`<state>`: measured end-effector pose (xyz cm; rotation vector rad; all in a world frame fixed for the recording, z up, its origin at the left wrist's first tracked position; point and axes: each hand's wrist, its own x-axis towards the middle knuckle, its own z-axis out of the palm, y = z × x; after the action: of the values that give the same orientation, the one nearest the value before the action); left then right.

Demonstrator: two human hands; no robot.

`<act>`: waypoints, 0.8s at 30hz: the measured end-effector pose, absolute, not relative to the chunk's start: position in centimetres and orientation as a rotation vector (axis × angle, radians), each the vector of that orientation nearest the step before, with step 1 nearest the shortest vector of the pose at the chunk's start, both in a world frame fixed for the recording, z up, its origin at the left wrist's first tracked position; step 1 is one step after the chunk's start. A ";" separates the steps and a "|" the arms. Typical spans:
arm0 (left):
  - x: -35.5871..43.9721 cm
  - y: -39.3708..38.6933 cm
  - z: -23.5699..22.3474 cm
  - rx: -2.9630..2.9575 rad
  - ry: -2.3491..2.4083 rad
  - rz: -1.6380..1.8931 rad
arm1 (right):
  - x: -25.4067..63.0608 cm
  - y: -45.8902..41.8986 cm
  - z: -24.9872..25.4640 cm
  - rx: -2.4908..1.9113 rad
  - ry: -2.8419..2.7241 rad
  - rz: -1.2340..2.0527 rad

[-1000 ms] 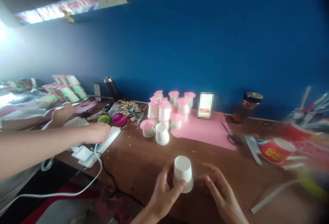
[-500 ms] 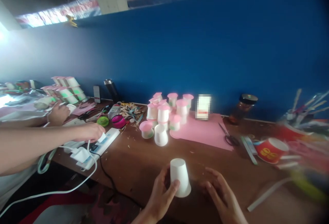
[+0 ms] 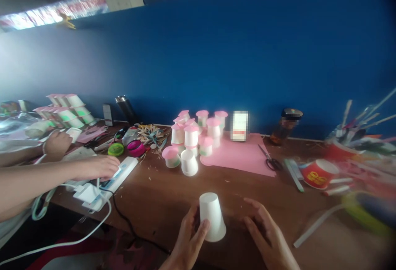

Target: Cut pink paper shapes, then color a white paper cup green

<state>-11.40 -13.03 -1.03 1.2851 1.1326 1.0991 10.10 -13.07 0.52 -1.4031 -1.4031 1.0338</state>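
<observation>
My left hand is closed around the side of a white paper cup, thumb in front. The cup is upside down, its narrow base up and its wide rim low, leaning slightly. To the right of the cup, apart from it, my right hand is open with its fingers curved and nothing in them. Beyond my hands another white paper cup stands upside down on the brown table. Behind it are several white cups topped with pink paper, some stacked.
Pink paper lies under scissors. A red paper cup and a lidded jar stand to the right. At left, a co-worker's hand is at a white power strip with trailing cables. A phone leans at the back.
The view has turned slightly right, so most things sit further left. The cup remains in my left hand, tipped a little differently. My right hand stays open beside it.
</observation>
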 end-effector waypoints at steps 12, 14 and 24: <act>-11.3 -13.0 -1.1 1.347 1.116 1.102 | 9.7 -12.4 0.9 -1.347 -1.507 1.051; -11.4 -13.1 -1.3 1.359 1.119 1.095 | 9.6 -12.4 1.1 -1.351 -1.515 1.053; -11.6 -13.1 -2.1 1.410 1.153 1.078 | 10.7 -12.7 0.5 -1.383 -1.557 1.034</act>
<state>-11.58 -13.07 -2.09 1.4104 1.1528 1.0775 10.67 -12.75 0.54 -1.3834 -1.5568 1.0344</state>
